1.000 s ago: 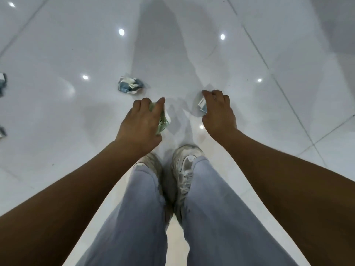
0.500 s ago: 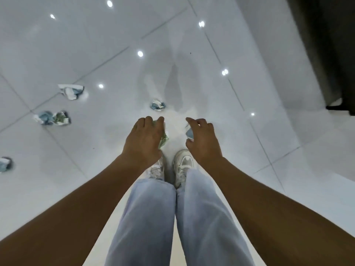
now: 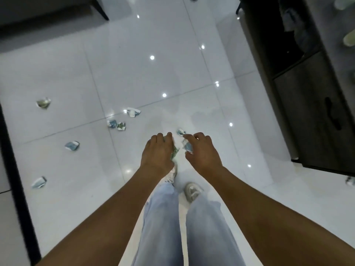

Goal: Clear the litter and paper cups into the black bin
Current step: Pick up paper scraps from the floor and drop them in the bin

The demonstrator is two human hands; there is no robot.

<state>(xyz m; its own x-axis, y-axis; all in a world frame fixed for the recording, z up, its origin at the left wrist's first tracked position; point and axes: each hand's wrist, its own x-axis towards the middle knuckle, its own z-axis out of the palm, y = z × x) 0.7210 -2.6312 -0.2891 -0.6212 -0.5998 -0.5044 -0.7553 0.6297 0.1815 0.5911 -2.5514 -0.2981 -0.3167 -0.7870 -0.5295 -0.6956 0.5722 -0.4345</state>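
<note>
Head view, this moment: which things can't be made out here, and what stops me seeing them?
- Paper in the left hand: mostly covered by the hand; only a green edge shows.
- Paper in the right hand: part hidden behind the fingers.
- Black bin: not identifiable in this view.
- Scrap at the right edge: cut off and blurred.
- Floor scraps: too small to tell cups from paper.
</note>
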